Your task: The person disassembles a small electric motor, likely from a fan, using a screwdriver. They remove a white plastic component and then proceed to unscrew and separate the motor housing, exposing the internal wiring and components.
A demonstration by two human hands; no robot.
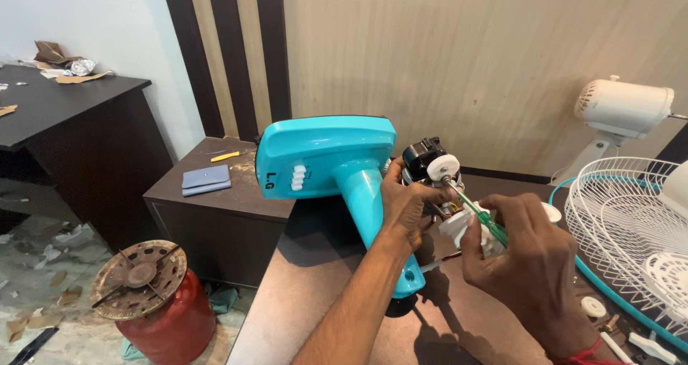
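A turquoise table-fan body [326,157] lies tilted on the brown table [308,293], its base raised toward the wall and its neck [373,214] running down to me. My left hand [405,204] grips the exposed black-and-white motor [428,163] at the end of the neck. My right hand [527,261] holds a green-handled screwdriver [481,217]; its tip points up-left at the motor's white round part [443,167]. A white plastic piece [459,229] sits just under the hands.
A white wire fan guard [623,222] with a turquoise rim lies at right, and a white fan [622,111] stands behind it. Small white parts [593,306] lie near the table's right edge. A low cabinet [215,214] with a grey pouch [206,179] and a red gas cylinder [154,300] are at left.
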